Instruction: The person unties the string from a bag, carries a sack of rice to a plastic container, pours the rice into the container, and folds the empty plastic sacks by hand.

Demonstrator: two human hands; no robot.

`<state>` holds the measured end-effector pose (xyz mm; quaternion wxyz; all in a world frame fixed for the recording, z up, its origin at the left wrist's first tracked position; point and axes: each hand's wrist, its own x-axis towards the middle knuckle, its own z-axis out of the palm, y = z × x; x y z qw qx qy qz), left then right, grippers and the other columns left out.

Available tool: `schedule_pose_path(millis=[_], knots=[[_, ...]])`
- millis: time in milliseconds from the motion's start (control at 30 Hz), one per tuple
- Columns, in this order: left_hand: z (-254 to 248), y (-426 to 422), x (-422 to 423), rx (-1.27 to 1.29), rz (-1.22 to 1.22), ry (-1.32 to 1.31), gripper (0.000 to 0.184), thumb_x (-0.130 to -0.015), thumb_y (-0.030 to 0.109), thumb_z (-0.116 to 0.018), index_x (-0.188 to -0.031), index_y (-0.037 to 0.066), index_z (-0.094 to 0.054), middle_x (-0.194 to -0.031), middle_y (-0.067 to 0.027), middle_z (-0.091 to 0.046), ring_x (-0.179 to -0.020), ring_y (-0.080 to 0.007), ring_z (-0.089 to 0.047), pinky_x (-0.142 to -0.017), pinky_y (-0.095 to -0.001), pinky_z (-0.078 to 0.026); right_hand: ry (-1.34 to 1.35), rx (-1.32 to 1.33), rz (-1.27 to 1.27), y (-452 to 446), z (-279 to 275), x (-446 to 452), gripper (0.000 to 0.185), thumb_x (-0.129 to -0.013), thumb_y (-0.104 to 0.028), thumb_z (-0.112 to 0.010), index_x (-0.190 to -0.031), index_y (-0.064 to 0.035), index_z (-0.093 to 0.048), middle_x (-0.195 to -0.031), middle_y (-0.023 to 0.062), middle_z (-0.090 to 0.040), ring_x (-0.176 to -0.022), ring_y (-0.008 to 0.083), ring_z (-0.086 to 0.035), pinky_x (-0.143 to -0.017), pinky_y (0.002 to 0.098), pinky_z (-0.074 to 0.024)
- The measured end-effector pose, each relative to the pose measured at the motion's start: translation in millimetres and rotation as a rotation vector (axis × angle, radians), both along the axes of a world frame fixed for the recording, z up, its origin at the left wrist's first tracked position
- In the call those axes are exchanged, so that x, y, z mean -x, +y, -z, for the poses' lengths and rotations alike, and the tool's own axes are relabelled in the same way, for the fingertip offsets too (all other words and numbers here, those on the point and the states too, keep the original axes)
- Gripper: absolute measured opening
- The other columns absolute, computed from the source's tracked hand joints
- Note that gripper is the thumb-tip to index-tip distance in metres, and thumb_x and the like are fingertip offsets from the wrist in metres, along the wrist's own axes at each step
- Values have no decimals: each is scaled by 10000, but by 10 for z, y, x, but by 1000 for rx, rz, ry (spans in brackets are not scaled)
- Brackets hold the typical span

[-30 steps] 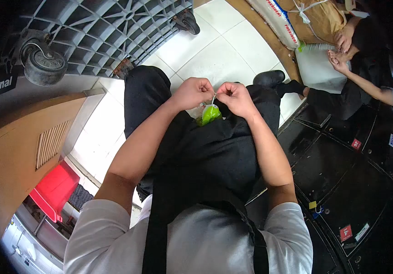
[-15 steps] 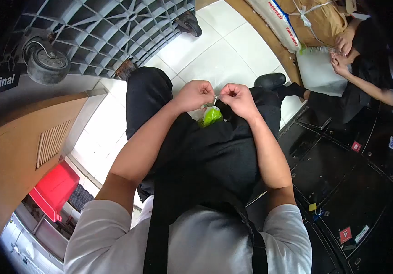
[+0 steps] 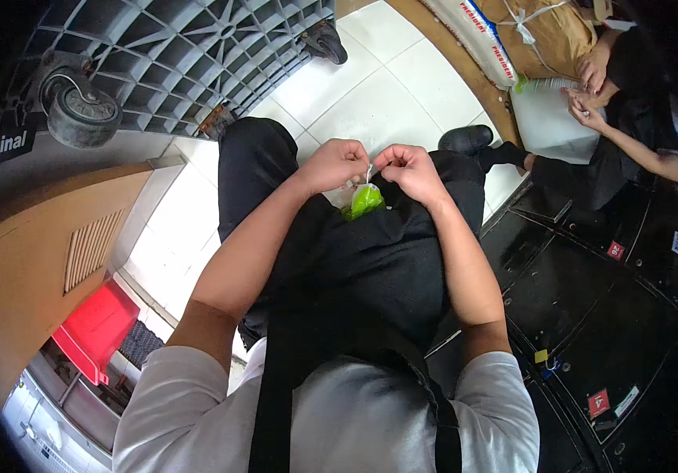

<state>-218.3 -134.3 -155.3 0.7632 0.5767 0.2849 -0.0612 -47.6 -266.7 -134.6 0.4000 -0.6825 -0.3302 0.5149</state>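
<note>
A small clear plastic bag with something bright green inside [image 3: 366, 200] sits in my lap, against the black apron [image 3: 339, 260]. A thin white string or twisted strip rises from its top. My left hand [image 3: 337, 167] pinches that string between thumb and fingertips. Close beside it, my right hand [image 3: 408, 172] has its thumb and index finger curled at the string's upper end. Whether the right fingertips hold a strand is too small to make out.
A grey plastic pallet on casters [image 3: 197, 63] stands on edge ahead left. White floor tiles [image 3: 386, 87] lie ahead. Black lockers [image 3: 591, 299] are on the right. Another person's hands [image 3: 591, 87] are by a white container [image 3: 551, 122]. A red bin [image 3: 98, 327] sits left.
My right hand's fingertips have shifted slightly left and loosened a little, nearer my left hand. The bag stays in place.
</note>
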Motion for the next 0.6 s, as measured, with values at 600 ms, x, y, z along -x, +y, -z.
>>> schedule_pose_path(millis=[600], knots=[[-22, 10, 15, -47, 35, 4, 72, -872, 71, -614, -913, 15, -629, -837, -29, -669, -770, -107, -612, -738, -263, -504, 11, 13, -46, -3, -41, -10, 31, -827, -5, -705, -850, -2, -725, -746, -5, -682, -688, 59, -598, -662, 224, -487]])
